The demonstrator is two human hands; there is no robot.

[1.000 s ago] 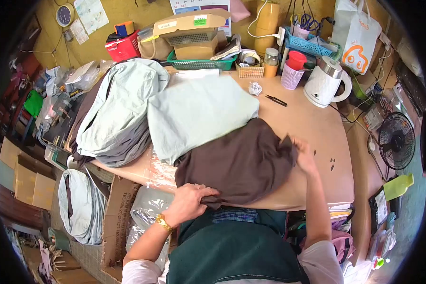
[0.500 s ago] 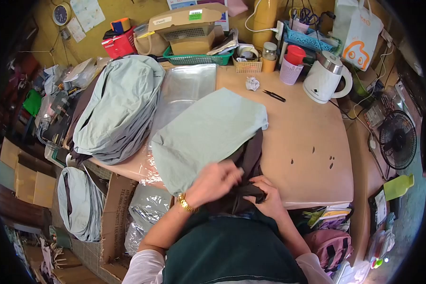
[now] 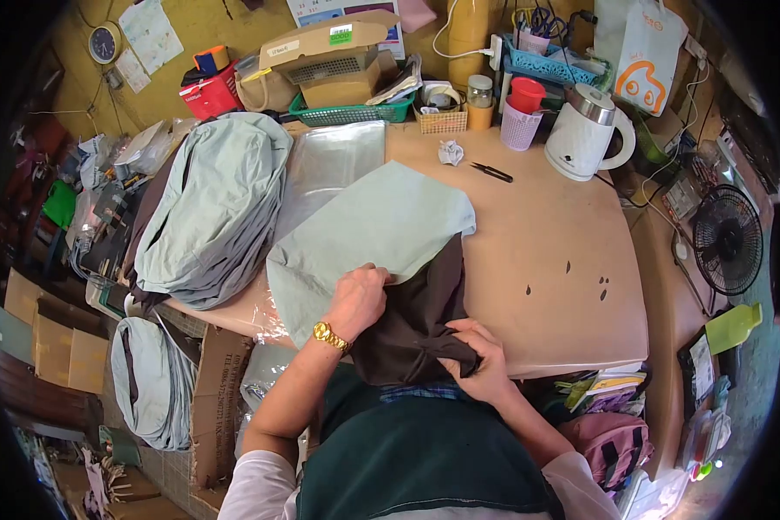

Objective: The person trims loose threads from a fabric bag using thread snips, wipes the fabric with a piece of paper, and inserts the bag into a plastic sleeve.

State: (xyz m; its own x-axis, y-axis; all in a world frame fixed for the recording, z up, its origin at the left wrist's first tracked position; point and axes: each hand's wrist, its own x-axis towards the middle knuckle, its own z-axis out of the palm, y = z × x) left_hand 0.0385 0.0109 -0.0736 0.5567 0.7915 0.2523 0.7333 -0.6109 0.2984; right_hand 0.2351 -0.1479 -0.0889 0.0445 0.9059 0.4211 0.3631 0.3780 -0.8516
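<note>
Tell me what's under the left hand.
The left hand is over the border between pale green fabric and dark brown fabric; whatever it covers cannot be seen.

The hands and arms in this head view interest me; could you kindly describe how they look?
The left hand and right hand are ungloved. A gold-coloured watch or bracelet circles the left wrist; the right wrist is bare. The white sleeves are short.
</note>
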